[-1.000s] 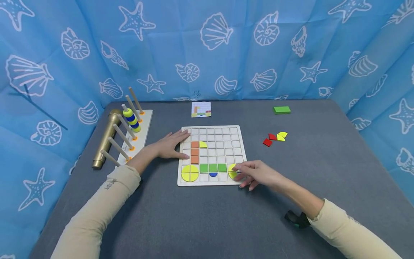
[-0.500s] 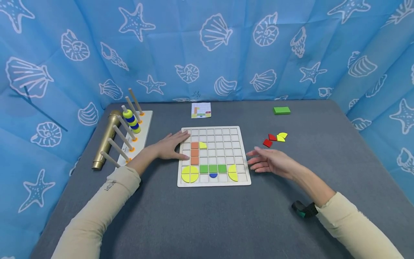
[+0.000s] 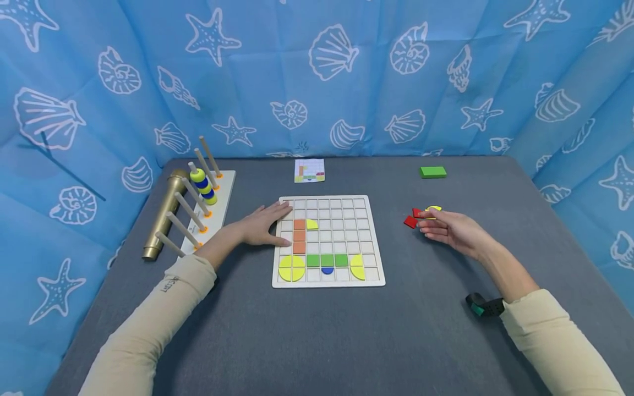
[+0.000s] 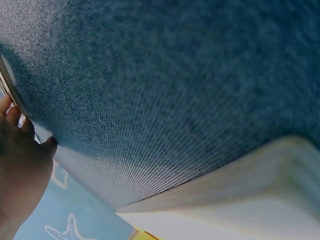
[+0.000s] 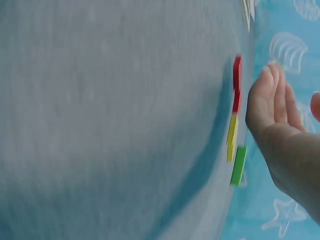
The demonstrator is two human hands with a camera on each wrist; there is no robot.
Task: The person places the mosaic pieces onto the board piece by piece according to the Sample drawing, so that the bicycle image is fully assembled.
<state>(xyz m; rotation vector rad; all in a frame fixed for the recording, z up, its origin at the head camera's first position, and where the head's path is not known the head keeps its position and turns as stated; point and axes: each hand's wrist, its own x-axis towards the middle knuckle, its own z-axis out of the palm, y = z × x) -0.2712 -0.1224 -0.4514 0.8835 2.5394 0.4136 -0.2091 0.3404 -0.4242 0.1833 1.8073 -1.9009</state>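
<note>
My left hand (image 3: 260,225) rests on the left edge of a pale wooden grid board (image 3: 343,211), fingers spread and thumb pointing inward. Orange squares (image 3: 299,235), green squares (image 3: 327,259), yellow quarter circles (image 3: 291,268) and a blue half-circle piece (image 3: 327,270) lie in its cells. At the lower right of the grid, two yellow quarter pieces (image 3: 357,267) form a half circle. My right hand (image 3: 458,231), fingers relaxed, is over the loose pieces, partly hiding the yellow ones (image 3: 434,208). Red pieces (image 3: 410,221) lie by its fingertips. In the right wrist view the hand (image 5: 280,115) holds nothing.
A small printed pattern card (image 3: 309,170) lies behind the board. A green block (image 3: 433,172) lies at the back right. To the left stand a white peg rack (image 3: 225,190) with yellow and blue rings (image 3: 203,184) and a brass-coloured tube (image 3: 165,214). A blue curtain (image 3: 376,82) borders the table.
My right hand has left the yellow pieces at the board's lower right and moved right and away from me to the loose pieces. The left hand has stayed on the board.
</note>
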